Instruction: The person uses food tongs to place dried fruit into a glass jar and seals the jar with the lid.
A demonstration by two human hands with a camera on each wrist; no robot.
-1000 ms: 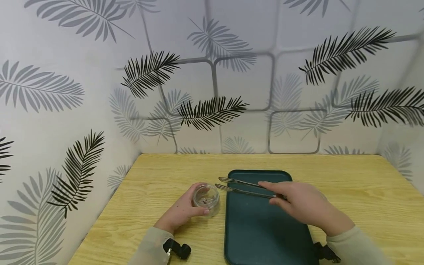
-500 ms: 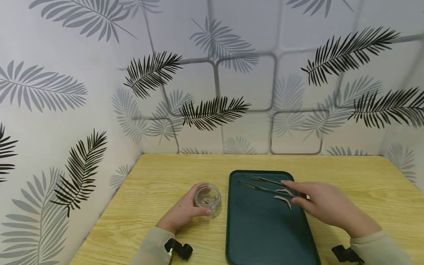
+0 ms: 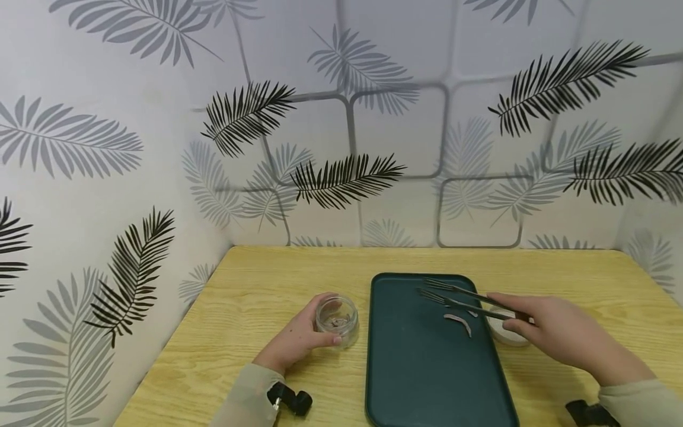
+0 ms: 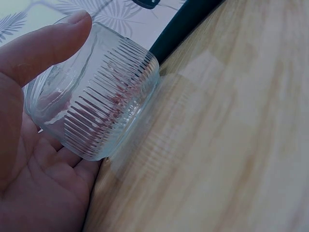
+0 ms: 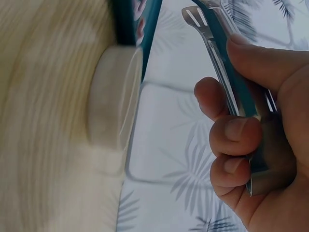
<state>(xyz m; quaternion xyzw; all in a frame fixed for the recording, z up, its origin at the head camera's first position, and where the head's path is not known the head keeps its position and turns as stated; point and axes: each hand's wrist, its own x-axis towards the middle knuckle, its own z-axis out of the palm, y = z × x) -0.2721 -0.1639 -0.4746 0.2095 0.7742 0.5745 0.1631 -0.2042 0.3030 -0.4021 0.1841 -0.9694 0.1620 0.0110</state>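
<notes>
At lower centre, the left grip curls round a clear, ribbed glass jar; at lower right, the right grip holds slot-tipped metal tongs over a dark-green tray bearing curved pinkish strips.

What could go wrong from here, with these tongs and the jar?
The slim curved pieces lie on the tray, so the metal tongs might slip off them. The right hand is close to the white round item and could knock it. The glass jar, held by the left hand, could tip if nudged.
</notes>
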